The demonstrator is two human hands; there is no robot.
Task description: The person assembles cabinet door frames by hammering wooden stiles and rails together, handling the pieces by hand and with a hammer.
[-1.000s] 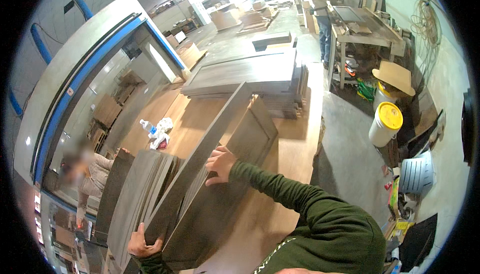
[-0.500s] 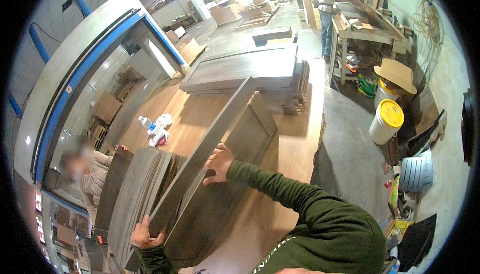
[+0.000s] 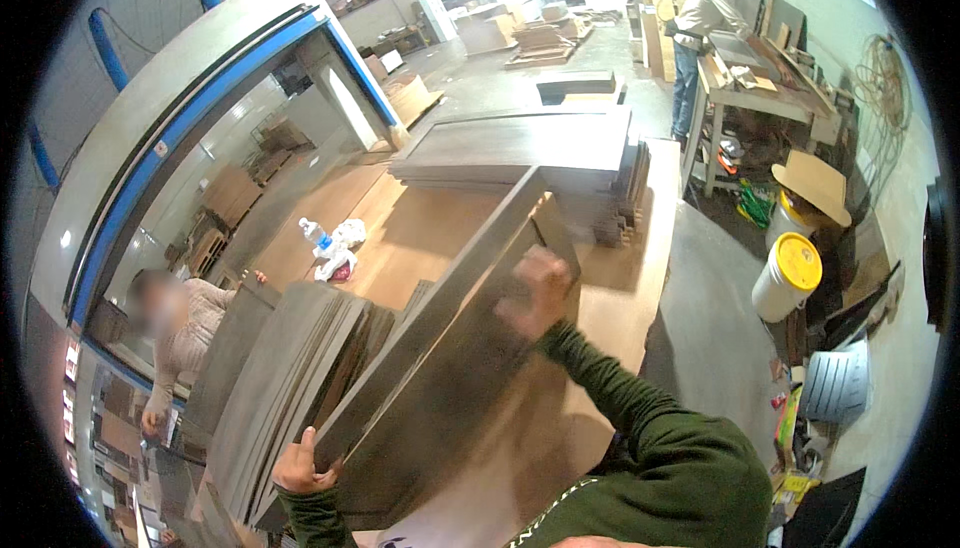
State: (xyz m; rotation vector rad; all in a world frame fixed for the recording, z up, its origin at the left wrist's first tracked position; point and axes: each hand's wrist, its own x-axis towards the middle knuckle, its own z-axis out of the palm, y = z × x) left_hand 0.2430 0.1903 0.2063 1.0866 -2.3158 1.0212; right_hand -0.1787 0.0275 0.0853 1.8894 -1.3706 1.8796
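Observation:
I hold a long grey-brown framed panel point(image 3: 450, 388) tilted on its edge over a wide wooden table point(image 3: 600, 318). My left hand point(image 3: 298, 465) grips its near lower corner. My right hand point(image 3: 540, 288), blurred, rests on the panel's upper edge near the far end. A fan of similar grey panels point(image 3: 290, 378) leans to the left of it.
A stack of flat grey boards point(image 3: 530, 148) lies at the table's far end. A water bottle and rags point(image 3: 330, 246) lie on the left. One person stands at the left point(image 3: 185, 328), another at a far workbench point(image 3: 705, 23). A white bucket with a yellow lid point(image 3: 787, 276) stands on the floor to the right.
My right hand has slid further along the panel's upper edge, away from me. The panel has tipped a little more upright, and my view has shifted closer in.

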